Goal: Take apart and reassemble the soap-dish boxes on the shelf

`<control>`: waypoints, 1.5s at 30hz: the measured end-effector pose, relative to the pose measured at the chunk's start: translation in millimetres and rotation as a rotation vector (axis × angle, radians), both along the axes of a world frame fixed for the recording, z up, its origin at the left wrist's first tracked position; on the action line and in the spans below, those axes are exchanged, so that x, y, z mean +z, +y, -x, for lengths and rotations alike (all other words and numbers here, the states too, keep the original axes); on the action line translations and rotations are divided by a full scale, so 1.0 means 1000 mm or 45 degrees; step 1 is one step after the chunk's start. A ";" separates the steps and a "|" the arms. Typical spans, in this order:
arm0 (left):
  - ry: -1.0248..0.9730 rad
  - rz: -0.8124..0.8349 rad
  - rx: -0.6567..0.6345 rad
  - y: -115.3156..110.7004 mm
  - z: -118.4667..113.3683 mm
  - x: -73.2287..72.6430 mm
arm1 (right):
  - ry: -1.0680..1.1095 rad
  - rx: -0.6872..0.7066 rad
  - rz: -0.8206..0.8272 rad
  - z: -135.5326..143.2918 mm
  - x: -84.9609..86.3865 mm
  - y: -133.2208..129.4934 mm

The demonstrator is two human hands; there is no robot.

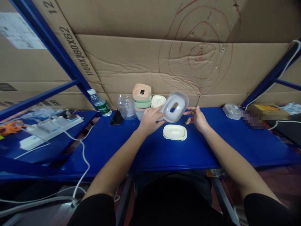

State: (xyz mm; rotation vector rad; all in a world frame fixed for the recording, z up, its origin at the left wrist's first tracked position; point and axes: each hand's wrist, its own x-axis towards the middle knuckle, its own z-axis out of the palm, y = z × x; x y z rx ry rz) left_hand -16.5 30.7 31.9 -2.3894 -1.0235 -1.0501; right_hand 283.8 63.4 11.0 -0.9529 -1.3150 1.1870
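My left hand (151, 121) grips a grey plastic dish (168, 114) by its left edge. The dish has a rounded rim and an oval hole, and it is tilted and slightly blurred. Just to its right is my right hand (197, 118), fingers apart and pointing at the dish. A thin dark line rises behind these fingertips; I cannot tell whether it is an object. Below the raised dish, a cream oval dish (175, 132) lies on the blue table (150, 157).
Behind my left hand stand stacked pink and green dishes (142, 92), a cream dish (158, 101) and clear plastic containers (127, 108). A phone (116, 118) and water bottle (100, 103) are farther left. A translucent container (232, 111) sits right; cardboard (141, 62) backs the table.
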 end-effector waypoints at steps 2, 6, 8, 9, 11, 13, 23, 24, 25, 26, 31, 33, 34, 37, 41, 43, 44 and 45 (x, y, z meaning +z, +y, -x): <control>-0.229 -0.047 0.188 0.006 0.018 0.017 | -0.128 0.030 -0.042 -0.002 -0.003 0.001; -0.492 -0.141 0.550 0.019 0.053 0.054 | -0.537 0.284 -0.204 -0.005 -0.010 -0.002; -0.504 -0.110 0.639 0.025 0.065 0.065 | -0.785 0.468 -0.277 -0.006 -0.011 -0.005; -0.492 -0.081 0.666 0.028 0.069 0.068 | -0.909 0.551 -0.300 -0.006 -0.011 -0.007; -0.453 -0.011 0.700 0.033 0.074 0.069 | -1.127 0.687 -0.333 -0.006 -0.008 -0.011; -0.425 0.049 0.715 0.037 0.077 0.066 | -1.306 0.787 -0.330 -0.004 -0.004 -0.014; -0.396 0.089 0.668 0.034 0.071 0.056 | -1.672 0.817 -0.248 -0.008 0.002 -0.019; -0.394 0.079 0.672 0.033 0.069 0.055 | -1.655 0.789 -0.256 -0.009 0.000 -0.016; -0.395 0.068 0.674 0.033 0.067 0.054 | -1.623 0.760 -0.279 -0.011 -0.002 -0.014; -0.397 0.055 0.668 0.033 0.066 0.053 | -1.579 0.731 -0.317 -0.011 -0.004 -0.011; -0.413 -0.038 0.550 0.041 0.060 0.047 | -1.299 0.617 -0.488 -0.015 -0.009 -0.004; -0.427 -0.065 0.534 0.042 0.058 0.047 | -1.197 0.575 -0.496 -0.015 -0.007 -0.005; -0.437 -0.076 0.536 0.042 0.057 0.047 | -1.140 0.548 -0.506 -0.014 -0.006 -0.005; -0.493 -0.115 0.556 0.039 0.054 0.045 | -0.947 0.415 -0.581 -0.009 -0.005 -0.007; -0.469 -0.233 0.392 0.024 0.043 0.026 | -0.797 0.282 -0.660 0.003 -0.002 -0.014; -0.290 -0.222 0.170 0.014 0.034 0.010 | -0.726 0.269 -0.649 0.005 0.001 -0.018; -0.182 -0.186 0.060 0.009 0.029 0.001 | -0.671 0.259 -0.641 0.006 0.004 -0.020; -0.096 -0.155 -0.017 0.005 0.024 -0.007 | -0.605 0.240 -0.633 0.005 0.008 -0.021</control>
